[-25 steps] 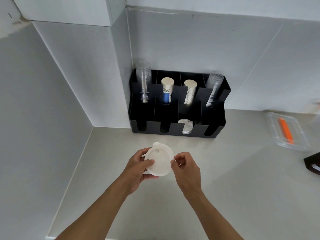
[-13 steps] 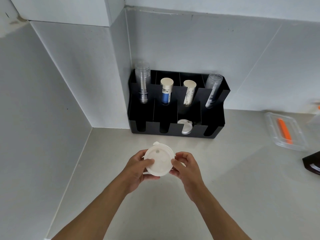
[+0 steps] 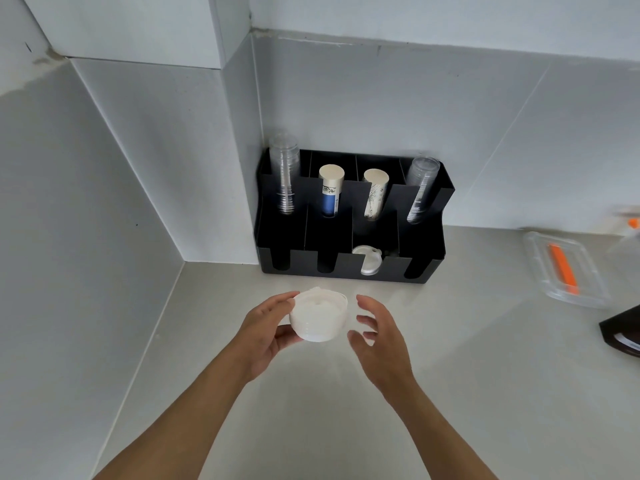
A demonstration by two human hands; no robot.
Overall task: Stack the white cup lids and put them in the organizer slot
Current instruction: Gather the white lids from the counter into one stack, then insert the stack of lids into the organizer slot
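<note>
Your left hand (image 3: 266, 332) grips the stack of white cup lids (image 3: 318, 318) above the counter; your right hand (image 3: 379, 329) hovers open, empty, beside it. Stacking looks done: next, carry it to the black organizer (image 3: 349, 216) slot holding a lid (image 3: 369, 259).

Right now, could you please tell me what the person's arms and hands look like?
Both forearms are bare: no sleeves show. The left hand and the right hand wear no gloves, and no rings, watch or bracelet show.

Dark box (image 3: 623, 336) cut by right edge; orange blur (image 3: 633, 222).
</note>
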